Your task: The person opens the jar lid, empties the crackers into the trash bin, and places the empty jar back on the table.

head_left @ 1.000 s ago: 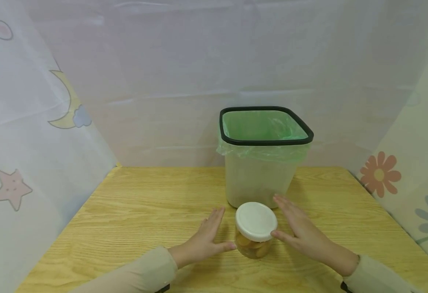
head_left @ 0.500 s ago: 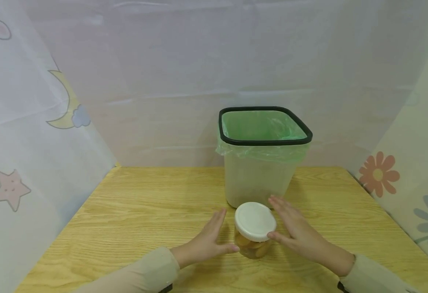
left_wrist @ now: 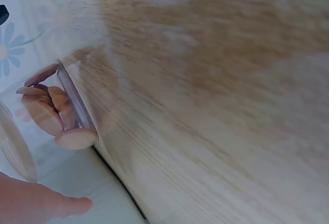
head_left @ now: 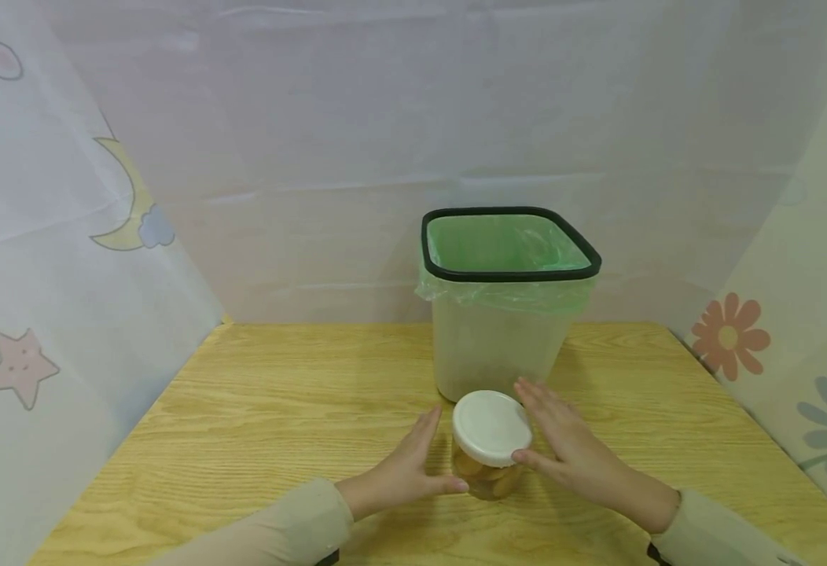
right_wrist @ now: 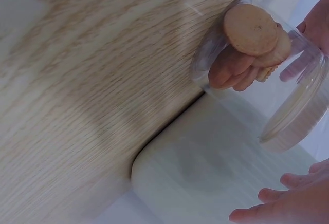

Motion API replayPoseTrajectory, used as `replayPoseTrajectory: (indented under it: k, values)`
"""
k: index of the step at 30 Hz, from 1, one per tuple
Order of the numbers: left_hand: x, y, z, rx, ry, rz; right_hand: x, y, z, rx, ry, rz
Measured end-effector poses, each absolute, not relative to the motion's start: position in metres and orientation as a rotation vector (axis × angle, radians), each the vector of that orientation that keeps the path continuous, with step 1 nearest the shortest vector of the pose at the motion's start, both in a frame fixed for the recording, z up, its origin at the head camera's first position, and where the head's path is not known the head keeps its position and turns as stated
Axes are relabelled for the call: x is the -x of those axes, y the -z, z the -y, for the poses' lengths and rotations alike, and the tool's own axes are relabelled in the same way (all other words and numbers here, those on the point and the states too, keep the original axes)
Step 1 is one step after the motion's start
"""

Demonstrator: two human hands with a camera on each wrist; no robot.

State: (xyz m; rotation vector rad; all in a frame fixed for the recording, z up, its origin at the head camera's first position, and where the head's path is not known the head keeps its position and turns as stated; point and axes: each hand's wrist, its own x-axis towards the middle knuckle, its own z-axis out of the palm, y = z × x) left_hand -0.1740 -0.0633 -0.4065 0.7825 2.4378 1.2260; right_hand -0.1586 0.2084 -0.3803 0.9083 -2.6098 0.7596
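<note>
A clear jar (head_left: 486,478) with a white lid (head_left: 492,427) stands upright on the wooden table. Round cookies (right_wrist: 251,31) lie in its lower part, also seen as cookies (left_wrist: 49,112) in the left wrist view. To the jar's left is my left hand (head_left: 402,472), fingers extended and thumb crossing in front of the jar's side. My right hand (head_left: 576,454) is on the other side, fingers extended, its thumb tip at the lid's edge. In the right wrist view its fingers (right_wrist: 272,203) are apart from the jar. Whether either thumb touches the jar, I cannot tell.
Right behind the jar stands a whitish trash bin (head_left: 498,346) with a black rim (head_left: 512,276) and a green plastic liner (head_left: 491,240). Wood-grain tabletop (head_left: 300,393) extends to the left. Printed cloth walls (head_left: 328,157) enclose the table's back and sides.
Both hands have moved slightly inward toward the jar, the left one rightward and the right one leftward. The jar and the bin stand where they were.
</note>
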Motion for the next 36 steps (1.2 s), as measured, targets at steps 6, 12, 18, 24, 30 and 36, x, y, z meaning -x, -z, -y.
replayPoseTrajectory:
  k: [6, 12, 18, 24, 30, 36]
  values:
    - [0.174, 0.407, 0.065, -0.775, -1.216, -2.429, 0.158, 0.379, -0.206, -0.914, -0.744, 2.612]
    - [0.172, 0.404, 0.064, -0.781, -1.237, -2.404, 0.158, 0.379, -0.203, -0.917, -0.728, 2.604]
    - [0.171, 0.405, 0.061, -0.760, -1.245, -2.402, 0.158, 0.380, -0.199, -0.918, -0.727, 2.610]
    - [0.171, 0.407, 0.057, -0.754, -1.257, -2.398, 0.159, 0.381, -0.197, -0.921, -0.719, 2.622]
    - [0.170, 0.407, 0.053, -0.727, -1.276, -2.392, 0.159, 0.382, -0.194, -0.955, -0.706, 2.605]
    - [0.170, 0.409, 0.050, -0.689, -1.296, -2.381, 0.159, 0.383, -0.190, -0.957, -0.705, 2.629]
